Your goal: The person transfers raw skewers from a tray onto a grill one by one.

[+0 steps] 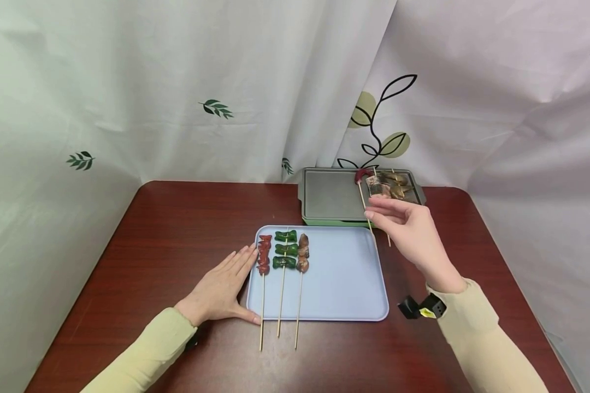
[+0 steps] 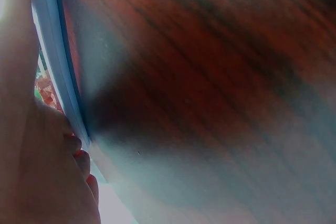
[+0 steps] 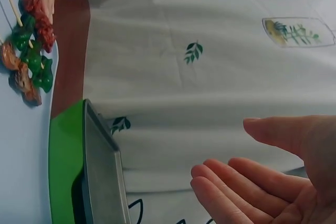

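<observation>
My left hand lies flat on the dark wooden table, its fingers against the left edge of a light blue tray. Three skewers lie on the tray: red sausage, green pepper and brown meat. My right hand hovers open and empty just in front of a green grill pan, above the sticks of the skewers lying on its grey plate. The right wrist view shows its fingers relaxed and holding nothing, with the pan alongside. In the left wrist view only the tray edge shows.
White curtains with leaf prints hang close behind and around the table. The grill pan stands at the back edge, right of centre. Bare table surface lies to the left of the tray and along the front edge.
</observation>
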Action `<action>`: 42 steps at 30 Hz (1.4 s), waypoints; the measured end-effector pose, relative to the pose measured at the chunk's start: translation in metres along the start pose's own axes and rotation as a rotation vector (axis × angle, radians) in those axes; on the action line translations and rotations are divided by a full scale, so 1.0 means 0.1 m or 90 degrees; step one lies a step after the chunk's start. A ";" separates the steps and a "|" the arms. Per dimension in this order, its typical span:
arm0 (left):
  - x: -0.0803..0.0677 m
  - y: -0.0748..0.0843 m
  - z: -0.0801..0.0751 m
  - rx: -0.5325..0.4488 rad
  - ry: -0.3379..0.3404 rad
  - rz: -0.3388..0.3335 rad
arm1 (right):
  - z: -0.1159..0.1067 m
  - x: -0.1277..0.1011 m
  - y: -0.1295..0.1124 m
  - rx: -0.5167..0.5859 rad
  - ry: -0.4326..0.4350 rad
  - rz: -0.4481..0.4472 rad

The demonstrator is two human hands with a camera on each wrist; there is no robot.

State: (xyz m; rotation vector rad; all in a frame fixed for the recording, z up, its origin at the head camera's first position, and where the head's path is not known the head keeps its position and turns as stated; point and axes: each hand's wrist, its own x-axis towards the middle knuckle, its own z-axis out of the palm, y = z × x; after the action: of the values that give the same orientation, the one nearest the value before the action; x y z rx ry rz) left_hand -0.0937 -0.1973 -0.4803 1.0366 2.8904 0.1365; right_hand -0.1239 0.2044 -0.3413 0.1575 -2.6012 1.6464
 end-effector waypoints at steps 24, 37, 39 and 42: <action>0.00 0.01 -0.01 0.001 0.007 0.001 | 0.36 -0.33 0.11 0.033 -0.139 0.013; 0.00 0.01 -0.02 -0.007 -0.005 -0.006 | 0.77 -0.50 0.33 0.061 -0.225 0.034; 0.00 0.02 -0.02 -0.008 -0.005 -0.006 | 0.83 -0.53 0.36 0.068 -0.243 0.047; 0.00 0.02 -0.02 -0.009 -0.005 -0.007 | 0.93 -0.57 0.40 0.086 -0.268 0.069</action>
State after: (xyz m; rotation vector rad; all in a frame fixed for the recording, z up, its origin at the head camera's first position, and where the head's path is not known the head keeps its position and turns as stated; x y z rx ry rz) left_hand -0.0927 -0.1958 -0.4778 1.0164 2.8831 0.1505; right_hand -0.0718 0.1410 -0.4232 0.4186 -2.8295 2.0215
